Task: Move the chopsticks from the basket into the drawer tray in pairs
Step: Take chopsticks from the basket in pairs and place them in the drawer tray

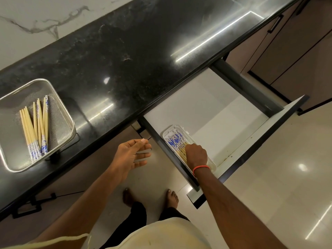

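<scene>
A square metal mesh basket sits at the left of the black counter and holds several pale chopsticks with blue-and-white ends. An open white drawer below the counter holds a long white tray at its left side, with several more chopsticks lying lengthwise in it. My right hand is down in the tray, fingers closed over the pale ends of chopsticks there. My left hand hovers in front of the counter edge, palm up, fingers spread, holding nothing.
The black stone counter runs diagonally across the view. The drawer front sticks out to the right over a glossy tiled floor. My bare feet stand below the drawer. Brown cabinet doors are at the upper right.
</scene>
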The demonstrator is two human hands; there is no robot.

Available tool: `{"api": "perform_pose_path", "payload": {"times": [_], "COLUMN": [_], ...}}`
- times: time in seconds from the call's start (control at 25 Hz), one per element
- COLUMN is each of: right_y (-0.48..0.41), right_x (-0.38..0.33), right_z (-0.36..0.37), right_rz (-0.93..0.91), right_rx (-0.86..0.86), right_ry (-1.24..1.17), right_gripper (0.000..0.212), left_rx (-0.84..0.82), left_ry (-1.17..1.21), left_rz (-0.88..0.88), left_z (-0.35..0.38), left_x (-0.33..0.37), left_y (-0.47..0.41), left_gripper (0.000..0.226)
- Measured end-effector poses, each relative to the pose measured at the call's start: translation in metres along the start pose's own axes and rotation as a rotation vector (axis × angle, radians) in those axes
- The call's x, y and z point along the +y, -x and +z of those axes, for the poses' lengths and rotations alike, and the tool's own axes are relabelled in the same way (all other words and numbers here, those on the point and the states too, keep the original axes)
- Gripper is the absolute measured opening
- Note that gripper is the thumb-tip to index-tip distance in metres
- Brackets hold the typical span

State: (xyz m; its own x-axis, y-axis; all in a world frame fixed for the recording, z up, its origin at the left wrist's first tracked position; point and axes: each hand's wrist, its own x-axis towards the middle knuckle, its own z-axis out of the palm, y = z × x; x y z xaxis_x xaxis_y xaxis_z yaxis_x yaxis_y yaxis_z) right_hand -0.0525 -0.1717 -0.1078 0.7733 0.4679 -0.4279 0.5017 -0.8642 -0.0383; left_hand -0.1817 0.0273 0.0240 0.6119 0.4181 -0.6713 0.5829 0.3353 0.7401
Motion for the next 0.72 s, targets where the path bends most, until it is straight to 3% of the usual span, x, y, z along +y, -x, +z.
{"api": "perform_pose_path", "payload": {"times": [0.72], "right_y": [0.016], "right_x": [0.016], "right_z": [-0.003], "right_rz": [-0.106], "right_rx": [-0.042], "right_ry": [0.127], "right_gripper": [0.021], "left_rx": [-0.025], "left_ry": [0.039], "left_rz": [-0.015], "left_z": [0.005], "left_x": [-0.005], "left_y": [-0.005], "left_gripper": [0.023]}}
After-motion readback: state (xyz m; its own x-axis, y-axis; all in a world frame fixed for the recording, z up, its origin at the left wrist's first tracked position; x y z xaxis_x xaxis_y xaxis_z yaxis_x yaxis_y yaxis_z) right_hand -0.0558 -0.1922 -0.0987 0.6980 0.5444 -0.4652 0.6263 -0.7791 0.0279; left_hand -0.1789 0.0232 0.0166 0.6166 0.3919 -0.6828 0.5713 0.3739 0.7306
